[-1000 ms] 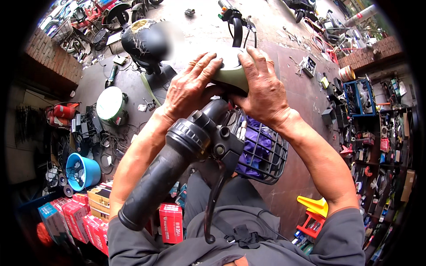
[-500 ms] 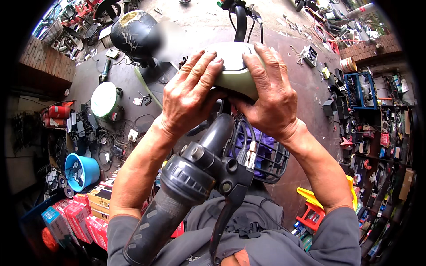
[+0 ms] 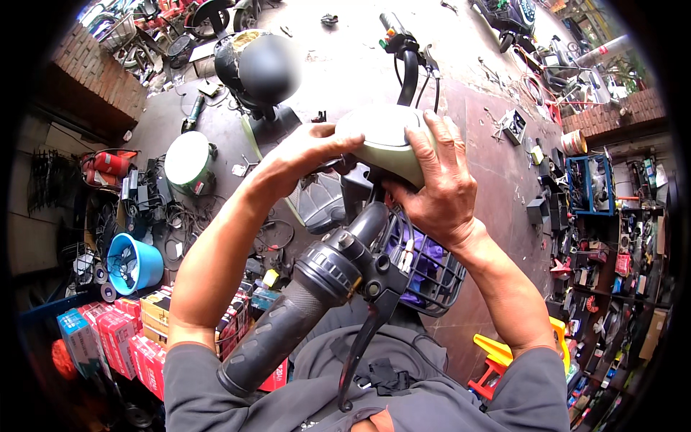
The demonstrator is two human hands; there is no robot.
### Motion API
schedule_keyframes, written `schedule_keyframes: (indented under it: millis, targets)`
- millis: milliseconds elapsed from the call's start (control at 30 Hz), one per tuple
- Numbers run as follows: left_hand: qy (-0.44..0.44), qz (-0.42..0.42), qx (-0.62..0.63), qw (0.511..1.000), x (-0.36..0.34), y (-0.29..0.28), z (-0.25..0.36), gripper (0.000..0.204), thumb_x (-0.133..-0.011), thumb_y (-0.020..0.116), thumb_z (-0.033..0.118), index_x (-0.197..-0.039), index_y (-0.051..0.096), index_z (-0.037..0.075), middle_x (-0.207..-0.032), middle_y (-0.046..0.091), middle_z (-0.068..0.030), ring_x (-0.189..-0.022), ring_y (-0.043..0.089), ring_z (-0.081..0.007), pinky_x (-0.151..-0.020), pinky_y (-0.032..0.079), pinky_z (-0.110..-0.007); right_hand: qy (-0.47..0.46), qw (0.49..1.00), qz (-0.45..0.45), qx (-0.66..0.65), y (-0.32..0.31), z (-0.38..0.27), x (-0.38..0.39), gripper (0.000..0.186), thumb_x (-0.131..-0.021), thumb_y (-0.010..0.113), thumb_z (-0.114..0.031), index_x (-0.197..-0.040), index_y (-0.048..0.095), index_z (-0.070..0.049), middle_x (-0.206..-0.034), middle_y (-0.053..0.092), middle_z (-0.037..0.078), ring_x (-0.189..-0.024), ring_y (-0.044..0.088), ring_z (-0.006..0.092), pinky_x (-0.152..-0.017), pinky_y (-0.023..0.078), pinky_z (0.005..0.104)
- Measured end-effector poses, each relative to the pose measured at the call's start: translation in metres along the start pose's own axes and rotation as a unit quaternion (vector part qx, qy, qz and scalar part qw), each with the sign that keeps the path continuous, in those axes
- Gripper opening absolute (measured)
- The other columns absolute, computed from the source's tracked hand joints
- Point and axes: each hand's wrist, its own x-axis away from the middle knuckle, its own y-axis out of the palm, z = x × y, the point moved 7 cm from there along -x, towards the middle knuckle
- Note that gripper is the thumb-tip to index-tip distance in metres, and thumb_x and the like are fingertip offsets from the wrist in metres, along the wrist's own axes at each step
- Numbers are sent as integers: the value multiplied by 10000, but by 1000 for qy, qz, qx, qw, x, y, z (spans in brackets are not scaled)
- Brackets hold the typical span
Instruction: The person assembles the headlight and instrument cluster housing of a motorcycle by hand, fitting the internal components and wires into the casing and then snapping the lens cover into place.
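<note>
A rounded pale green and white handlebar housing point(image 3: 389, 153) sits at the middle of the bike's handlebar. My left hand point(image 3: 317, 147) grips its left edge, thumb side on top, with the other fingers partly hidden beneath. On the right side my right hand point(image 3: 443, 187) holds it, fingers spread over the top and thumb tucked under. Closer to me is the black handlebar grip point(image 3: 277, 327), pointing toward my body, with a black brake lever point(image 3: 363, 345) beside it. The far handlebar end point(image 3: 409, 54) carries cables and another lever.
Below the housing is a black wire basket point(image 3: 446, 288) with something purple inside. At left are a blue bucket point(image 3: 144, 263), a white-lidded bucket point(image 3: 188, 162) and red boxes point(image 3: 119, 338). Crowded tool shelves point(image 3: 622, 252) line the right. A yellow and red plastic thing point(image 3: 493, 353) stands by my right elbow.
My left hand has turned and slid to the housing's left edge, its fingers leaving the top. The right hand keeps its hold. The view has shifted, showing more of the far floor.
</note>
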Motion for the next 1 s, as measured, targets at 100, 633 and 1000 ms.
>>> schedule_keyframes:
  millis: [100,633,1000]
  targets:
    - [-45,-56,85,994,-3,6,-3,581,-832,748,458,-1118,630,-35,-913,699,-110,-750,674,-157,-672,524,-283,-2,1000,6,1,1,-3,0,817,-559,889,-180,-1308,572,-99,-1377,499,205,-1257,486,476,-986,504,480]
    - [156,206,-434,863,41,27,68,452,-870,736,425,-920,690,-22,-715,666,-86,-584,609,-236,-577,486,-372,0,1000,8,-7,-1,6,1,827,-570,877,-296,-1313,566,-112,-1399,475,223,-1302,444,503,-969,511,518]
    - [148,197,-182,952,58,42,47,275,-905,722,255,-993,698,-5,-756,685,-67,-661,624,-141,-616,501,-288,33,999,-16,-3,-6,1,1,815,-542,890,-264,-1287,581,-146,-1385,495,187,-1318,442,467,-989,511,502]
